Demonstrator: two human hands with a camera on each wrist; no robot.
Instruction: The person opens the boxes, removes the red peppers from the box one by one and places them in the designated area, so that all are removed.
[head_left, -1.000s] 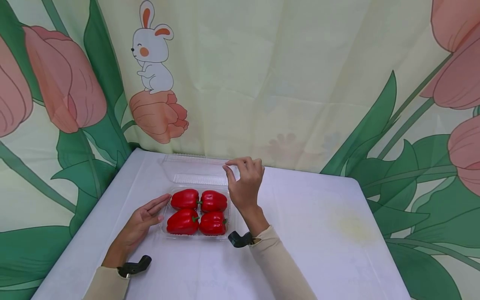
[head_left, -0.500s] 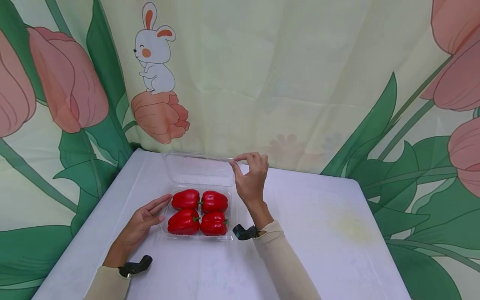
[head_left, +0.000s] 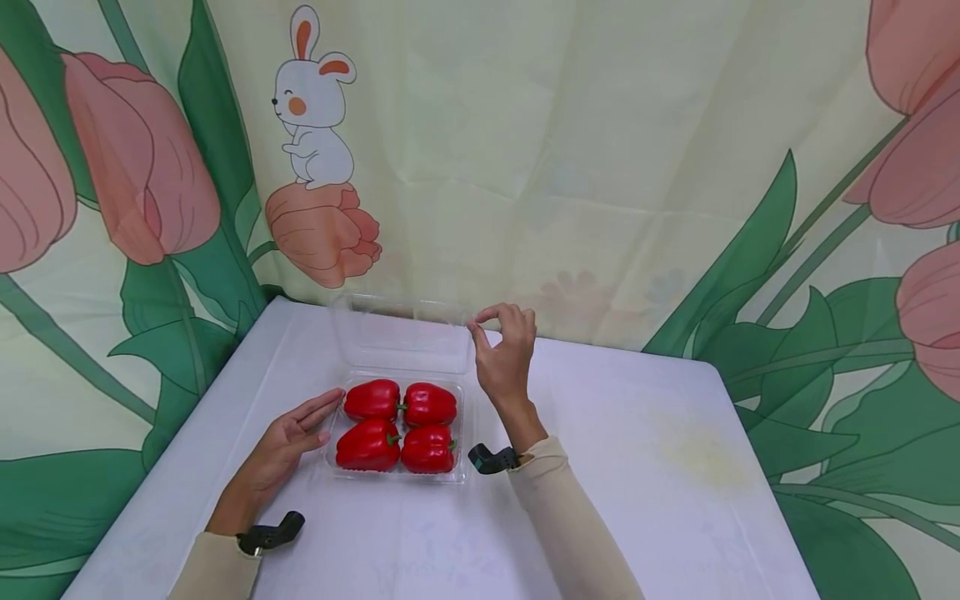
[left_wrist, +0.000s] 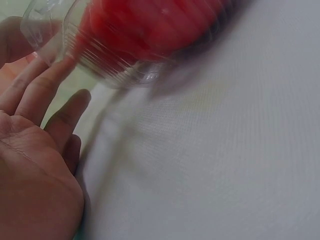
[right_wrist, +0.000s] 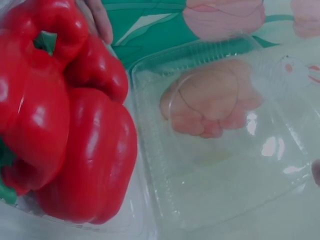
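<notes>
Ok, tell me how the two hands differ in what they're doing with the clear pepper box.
The left hand lies low on the white table, straight fingers against the left side of the clear box; the right hand is raised, wrist up. The left hand's fingers are flat and relaxed; the right hand's thumb and forefinger pinch the corner of the open lid, which stands tilted up behind the four red peppers. Both touch the same box and wear cream sleeves.
</notes>
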